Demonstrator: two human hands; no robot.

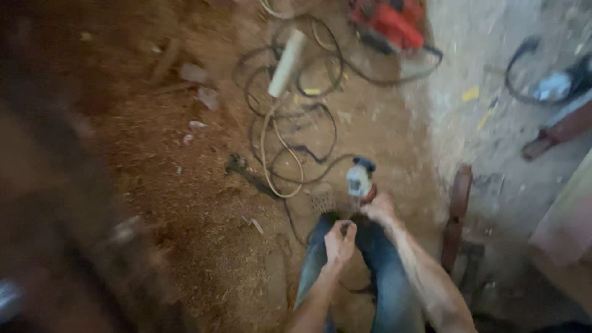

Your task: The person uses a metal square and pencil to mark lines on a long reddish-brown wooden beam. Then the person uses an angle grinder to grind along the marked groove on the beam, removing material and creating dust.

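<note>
I look down at my blue-jeaned legs [382, 271] on a sawdust-covered floor. My right hand [379, 208] grips a small grey and white power tool [359, 179] with a dark cap, held just above my knees. My left hand [340, 240] is closed in a loose fist below it, pinching something small and dark that I cannot identify. A black cord [314, 157] trails from the tool across the floor. The picture is blurred.
Tangled black and tan cables [290, 117] lie ahead, with a white tube [287, 61] across them. A red power tool [388, 21] sits at the top. A rusty metal bar [457, 209] stands at my right. Another tool [555, 86] lies on grey concrete far right.
</note>
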